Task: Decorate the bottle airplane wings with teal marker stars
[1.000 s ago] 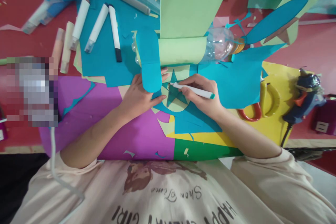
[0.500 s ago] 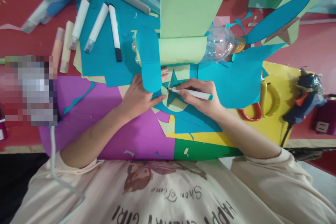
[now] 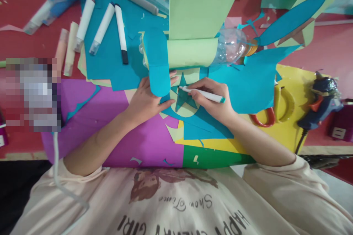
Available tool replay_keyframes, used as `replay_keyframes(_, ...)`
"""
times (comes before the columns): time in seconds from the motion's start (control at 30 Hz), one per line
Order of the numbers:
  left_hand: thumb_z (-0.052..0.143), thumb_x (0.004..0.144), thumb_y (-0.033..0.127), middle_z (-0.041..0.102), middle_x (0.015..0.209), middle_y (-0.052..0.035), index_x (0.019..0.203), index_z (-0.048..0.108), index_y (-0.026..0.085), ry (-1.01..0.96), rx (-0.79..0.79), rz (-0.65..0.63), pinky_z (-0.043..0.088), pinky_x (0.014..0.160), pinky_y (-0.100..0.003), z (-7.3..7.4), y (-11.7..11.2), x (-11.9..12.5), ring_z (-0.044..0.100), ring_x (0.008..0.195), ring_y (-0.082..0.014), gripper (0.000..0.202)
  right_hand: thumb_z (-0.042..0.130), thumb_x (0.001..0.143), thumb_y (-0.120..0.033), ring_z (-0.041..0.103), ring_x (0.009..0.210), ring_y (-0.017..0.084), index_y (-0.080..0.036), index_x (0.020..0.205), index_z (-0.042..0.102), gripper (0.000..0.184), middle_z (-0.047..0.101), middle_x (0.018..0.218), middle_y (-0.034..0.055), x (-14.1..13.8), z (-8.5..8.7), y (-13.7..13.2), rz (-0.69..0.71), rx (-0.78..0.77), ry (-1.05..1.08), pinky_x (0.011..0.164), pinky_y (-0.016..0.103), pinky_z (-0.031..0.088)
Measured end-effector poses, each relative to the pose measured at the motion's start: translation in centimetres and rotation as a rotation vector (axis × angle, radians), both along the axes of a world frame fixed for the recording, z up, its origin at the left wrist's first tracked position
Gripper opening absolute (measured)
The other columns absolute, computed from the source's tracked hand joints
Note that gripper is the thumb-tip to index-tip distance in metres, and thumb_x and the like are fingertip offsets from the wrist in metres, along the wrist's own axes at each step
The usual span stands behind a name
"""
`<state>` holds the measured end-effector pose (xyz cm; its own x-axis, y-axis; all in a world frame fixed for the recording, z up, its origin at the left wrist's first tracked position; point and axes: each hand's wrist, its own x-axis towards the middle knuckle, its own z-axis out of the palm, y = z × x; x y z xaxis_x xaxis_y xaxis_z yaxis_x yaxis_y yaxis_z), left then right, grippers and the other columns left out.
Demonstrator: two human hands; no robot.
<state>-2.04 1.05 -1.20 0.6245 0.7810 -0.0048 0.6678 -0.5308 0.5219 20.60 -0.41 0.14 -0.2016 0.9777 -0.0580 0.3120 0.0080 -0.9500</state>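
My right hand is closed around a white marker with a green end. Its tip rests at the left part of a dark green star, drawn on a pale green paper wing. My left hand lies with fingers apart beside the star, thumb and fingertips on the paper; part of it is hidden under a rounded blue paper strip. That strip belongs to a plastic-bottle plane. Pale green paper wraps the clear bottle, and a blue paper propeller blade is at its orange cap.
Several markers lie on blue paper at the upper left. On yellow card to the right are scissors and a blue glue gun. Purple card with paper scraps lies in front of me. A white cable hangs at the left.
The marker tip has shifted slightly up and right on the star, and my right hand has moved a little with it. My left hand stays in place.
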Motion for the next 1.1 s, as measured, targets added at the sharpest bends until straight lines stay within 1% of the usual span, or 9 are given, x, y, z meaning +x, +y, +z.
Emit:
replay_keyframes(0.17,0.049,0.1,0.045,0.048,0.15,-0.0161,0.146,0.043,0.021,-0.023,-0.003,-0.003,0.034,0.114,-0.054,0.01,-0.02,0.01,0.045,0.139,-0.0336,0.053,0.064,0.086,-0.033,0.059,0.056,0.011,-0.016,0.079,0.071,0.02,0.07,0.067,0.0023,0.1,0.16,0.07,0.063,0.02,0.013,0.05,0.024,0.042)
replay_keyframes(0.3,0.051,0.099,0.046,0.047,0.151,-0.0155,0.147,0.042,0.022,-0.025,-0.019,-0.001,0.032,0.115,-0.055,-0.03,0.0,-0.02,0.043,0.14,-0.0345,0.055,0.064,0.086,-0.037,0.059,0.056,0.011,-0.017,0.076,0.072,0.024,0.07,0.067,0.0019,0.27,0.05,0.04,0.086,0.017,0.021,0.05,0.024,0.042)
replay_keyframes(0.43,0.052,0.099,0.043,0.047,0.151,-0.0152,0.147,0.043,0.022,-0.009,-0.011,0.003,0.033,0.114,-0.055,0.04,-0.02,-0.04,0.044,0.14,-0.0344,0.053,0.065,0.085,-0.042,0.056,0.053,0.01,-0.018,0.076,0.072,0.026,0.067,0.063,0.0001,0.25,-0.12,-0.02,-0.027,0.002,0.057,0.047,0.024,0.041)
replay_keyframes(0.5,0.052,0.099,0.041,0.048,0.151,-0.0146,0.146,0.043,0.023,0.005,-0.003,0.004,0.034,0.114,-0.054,0.1,-0.05,-0.04,0.044,0.14,-0.0337,0.052,0.067,0.084,-0.04,0.054,0.051,0.01,-0.018,0.076,0.071,0.024,0.066,0.06,-0.0006,0.13,-0.16,-0.03,-0.081,0.01,0.061,0.047,0.024,0.04)
replay_keyframes(0.6,0.052,0.099,0.039,0.048,0.15,-0.0151,0.146,0.043,0.022,0.004,0.016,-0.004,0.035,0.114,-0.054,0.14,-0.06,-0.04,0.045,0.14,-0.0336,0.051,0.068,0.083,-0.033,0.053,0.05,0.009,-0.018,0.077,0.071,0.017,0.065,0.058,-0.0012,-0.07,-0.1,0.0,-0.1,0.012,0.062,0.047,0.023,0.039)
replay_keyframes(0.67,0.052,0.099,0.04,0.048,0.15,-0.0163,0.146,0.043,0.02,-0.001,0.028,-0.015,0.035,0.113,-0.054,0.08,-0.06,-0.05,0.045,0.139,-0.0341,0.052,0.067,0.082,-0.029,0.052,0.049,0.009,-0.017,0.079,0.071,0.014,0.064,0.058,-0.0015,-0.13,-0.03,0.02,-0.095,0.008,0.065,0.046,0.023,0.039)
replay_keyframes(0.77,0.053,0.099,0.04,0.048,0.15,-0.0167,0.147,0.042,0.021,-0.004,0.035,-0.02,0.036,0.112,-0.055,-0.06,-0.06,-0.08,0.045,0.139,-0.0346,0.053,0.066,0.082,-0.028,0.052,0.05,0.009,-0.017,0.08,0.072,0.013,0.065,0.059,-0.0013,-0.11,0.0,0.01,-0.089,0.001,0.054,0.047,0.022,0.038)
replay_keyframes(0.9,0.052,0.099,0.042,0.049,0.15,-0.0164,0.147,0.042,0.021,-0.022,0.036,-0.017,0.035,0.113,-0.055,-0.19,-0.05,-0.14,0.045,0.139,-0.0347,0.054,0.065,0.083,-0.03,0.052,0.052,0.01,-0.017,0.078,0.071,0.015,0.066,0.061,-0.0001,-0.05,-0.04,-0.06,-0.058,-0.014,0.043,0.047,0.023,0.038)
replay_keyframes(1.1,0.049,0.1,0.045,0.048,0.15,-0.0167,0.147,0.042,0.021,-0.035,0.017,-0.018,0.034,0.113,-0.054,-0.25,0.04,-0.14,0.045,0.139,-0.0348,0.054,0.064,0.084,-0.033,0.054,0.052,0.01,-0.016,0.072,0.069,0.022,0.067,0.062,0.0008,0.02,0.17,0.06,0.037,0.011,0.04,0.049,0.024,0.039)
